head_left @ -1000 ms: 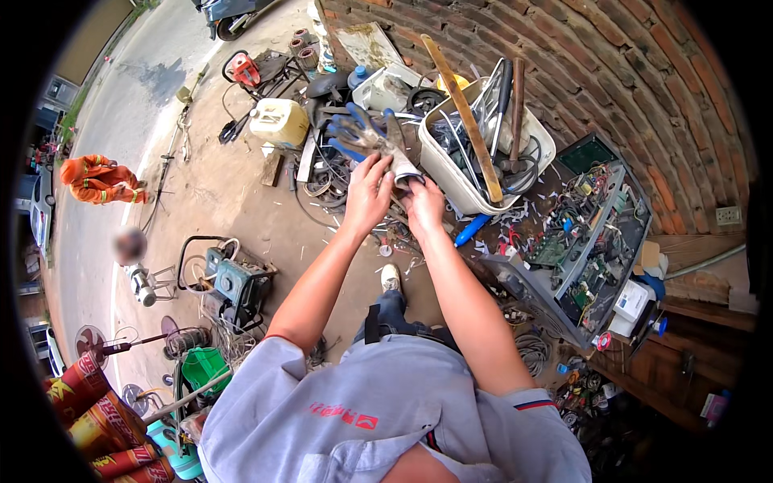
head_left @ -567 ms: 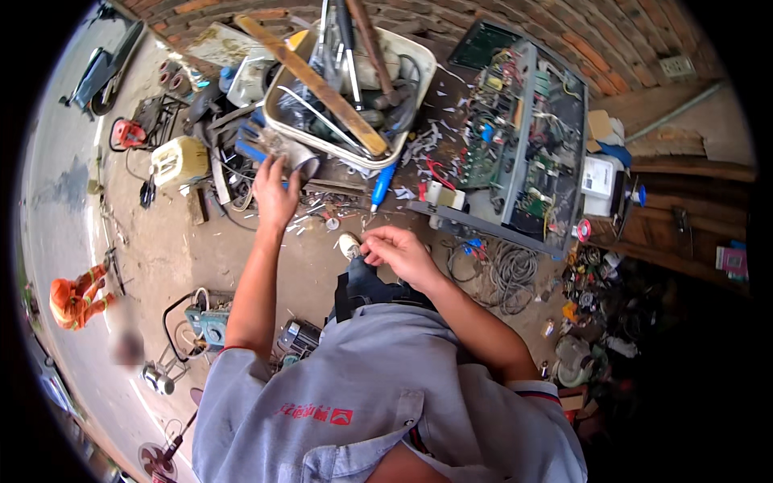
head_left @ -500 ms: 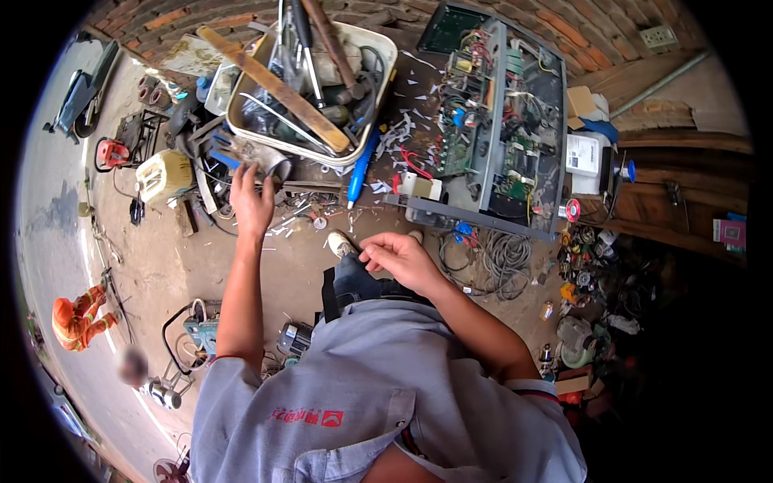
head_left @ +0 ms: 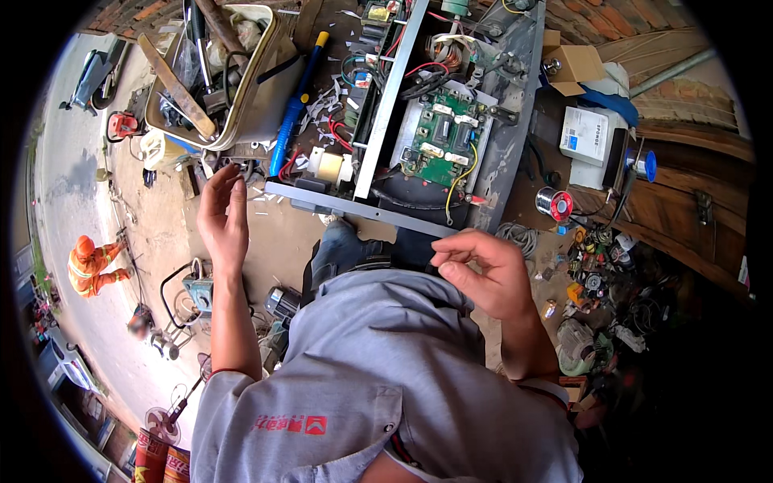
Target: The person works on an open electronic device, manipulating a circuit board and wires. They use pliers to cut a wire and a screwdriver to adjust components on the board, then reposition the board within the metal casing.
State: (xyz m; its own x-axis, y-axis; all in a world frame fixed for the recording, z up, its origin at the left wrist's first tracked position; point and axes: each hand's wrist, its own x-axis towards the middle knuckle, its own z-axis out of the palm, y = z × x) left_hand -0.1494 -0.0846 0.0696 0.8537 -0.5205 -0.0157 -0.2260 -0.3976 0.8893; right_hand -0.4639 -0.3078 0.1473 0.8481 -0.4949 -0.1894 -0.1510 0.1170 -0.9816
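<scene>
My left hand (head_left: pixel 224 219) hovers to the left of an opened metal equipment chassis (head_left: pixel 366 208), its fingers loosely bent and apart with nothing in them. Close to the chassis's front edge, at its right end, is my right hand (head_left: pixel 491 272). Its fingers are curled toward the thumb with a gap between, and no object shows there. Inside the chassis lie a green circuit board (head_left: pixel 441 137), loose wires and a copper-wound coil (head_left: pixel 444 52). A blue tube-shaped tool (head_left: pixel 288 133) with a yellow end rests on the bench beside the chassis.
A cream tub (head_left: pixel 262 88) of hand tools stands at the back left. To the right are a solder spool (head_left: pixel 554 203), a white box (head_left: pixel 586 133) and a cardboard box (head_left: pixel 576 66). Scrap parts (head_left: pixel 592 282) cover the floor at right. A person in orange (head_left: pixel 97 270) is at far left.
The view has shifted so the chassis looks larger and nearer, and the tub sits farther left. My right hand has moved right to the chassis's front edge; my left hand is away from the tub.
</scene>
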